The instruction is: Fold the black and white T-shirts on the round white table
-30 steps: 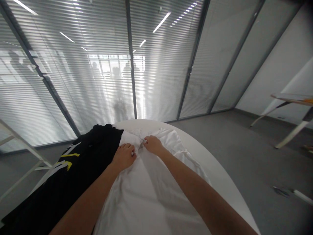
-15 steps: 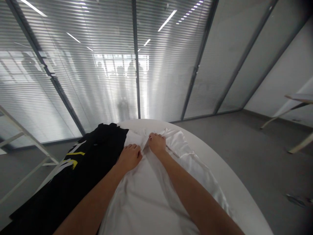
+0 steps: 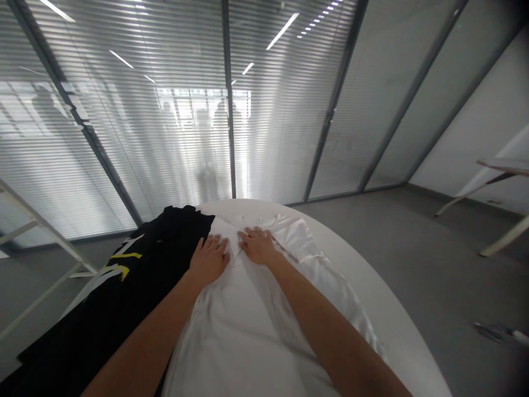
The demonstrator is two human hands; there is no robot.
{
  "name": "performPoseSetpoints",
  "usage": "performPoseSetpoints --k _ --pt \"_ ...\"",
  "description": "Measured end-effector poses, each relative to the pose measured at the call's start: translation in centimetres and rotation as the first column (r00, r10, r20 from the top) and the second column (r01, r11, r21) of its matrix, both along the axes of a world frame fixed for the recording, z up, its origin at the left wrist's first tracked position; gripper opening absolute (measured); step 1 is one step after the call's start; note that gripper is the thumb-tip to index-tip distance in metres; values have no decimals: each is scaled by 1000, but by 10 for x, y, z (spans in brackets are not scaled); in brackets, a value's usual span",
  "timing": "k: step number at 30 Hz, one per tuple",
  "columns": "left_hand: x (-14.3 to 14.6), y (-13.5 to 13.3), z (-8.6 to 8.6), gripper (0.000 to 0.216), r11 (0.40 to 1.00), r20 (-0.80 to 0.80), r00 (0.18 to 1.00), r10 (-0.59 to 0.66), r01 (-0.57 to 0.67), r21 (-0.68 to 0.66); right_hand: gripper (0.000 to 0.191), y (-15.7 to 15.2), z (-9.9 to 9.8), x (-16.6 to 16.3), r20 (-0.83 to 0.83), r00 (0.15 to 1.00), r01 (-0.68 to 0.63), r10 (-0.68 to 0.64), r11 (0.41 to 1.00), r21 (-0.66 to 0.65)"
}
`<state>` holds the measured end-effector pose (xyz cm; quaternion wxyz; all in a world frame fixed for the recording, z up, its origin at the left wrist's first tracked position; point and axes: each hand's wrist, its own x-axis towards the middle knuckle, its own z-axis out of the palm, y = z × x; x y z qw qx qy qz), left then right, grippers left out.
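A white, slightly shiny garment (image 3: 243,320) lies spread over a round white table (image 3: 397,331), wrinkled along its right side and far end. My left hand (image 3: 209,258) rests flat near its far left part, fingers spread, by the edge of a black garment (image 3: 161,281). My right hand (image 3: 257,245) lies palm down on the white cloth just to the right, fingers stretched out. Neither hand grips anything. The black garment, with white and yellow print, lies along the left side of the white one.
Behind the table stands a glass partition (image 3: 273,132) with blinds, and blurred figures show through it. A white metal frame (image 3: 49,231) is at the left. Part of a table or chair with light legs (image 3: 502,242) stands at the right on the grey floor (image 3: 363,231).
Both hands have loosened from a bent-finger hold and now lie flatter with fingers spread. My right hand has shifted slightly left, and the cloth between the hands looks flatter.
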<state>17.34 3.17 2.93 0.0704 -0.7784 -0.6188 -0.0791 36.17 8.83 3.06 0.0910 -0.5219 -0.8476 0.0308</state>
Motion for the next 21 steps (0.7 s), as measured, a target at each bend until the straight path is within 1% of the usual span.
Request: performPoseSetpoints --k 3,5,12,16,19,21 --pt "-3 1 -6 54 998 -23 1000 19 -21 -66 53 1 -5 3 17 1000 -6 7 996 -95" --pt "-3 1 -6 55 997 -23 1000 19 -21 -80 54 3 -4 5 16 1000 -12 14 993 -116" --pt "-5 5 -1 66 981 -26 1000 10 -15 -192 54 9 -11 6 -29 1000 1 -4 993 -122" --pt "-6 4 0 71 971 -24 1000 1 -7 -238 54 13 -14 8 -84 996 -31 18 987 -155" --pt "-5 3 1 71 973 -20 1000 8 -13 -228 52 20 -9 14 -137 991 -30 8 988 -153" --pt "-4 2 3 71 973 -18 1000 12 -16 -230 48 28 -1 27 -177 984 12 -34 992 -128"
